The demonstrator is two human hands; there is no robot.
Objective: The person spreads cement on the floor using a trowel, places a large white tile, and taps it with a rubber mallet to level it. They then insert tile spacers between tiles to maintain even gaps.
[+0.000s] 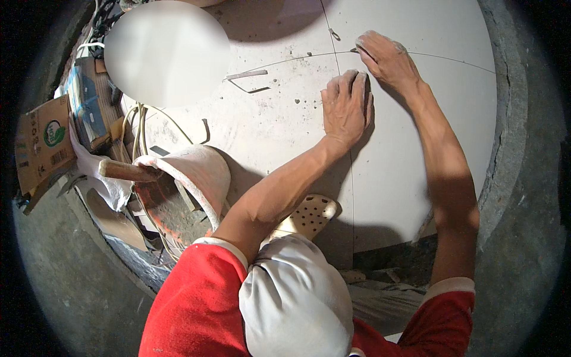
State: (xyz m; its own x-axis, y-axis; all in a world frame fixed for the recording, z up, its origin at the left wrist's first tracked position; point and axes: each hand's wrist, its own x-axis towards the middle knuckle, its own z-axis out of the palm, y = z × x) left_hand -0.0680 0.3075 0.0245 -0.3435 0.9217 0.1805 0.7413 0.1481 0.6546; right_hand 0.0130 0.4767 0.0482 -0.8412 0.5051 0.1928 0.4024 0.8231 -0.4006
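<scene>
My left hand rests palm down on the pale floor tiles, its dusty fingers lying forward beside a joint line. Nothing shows in it. Farther forward and to the right, my right hand is closed, thumb and fingers pinched together by the crossing of two tile joints. A small dark pointed tip sticks out from the fingers; the rest of that thing is hidden. Just beyond lies a small loop-shaped piece. Left of my hands, a thin strip and scattered crumbs lie on the tiles.
A mortar-smeared bucket with a wooden handle stands at left. Behind it are cables and a cardboard box. A blurred disc covers the upper left. A yellow clog is near my grey-clothed knee. A rough concrete edge borders the right.
</scene>
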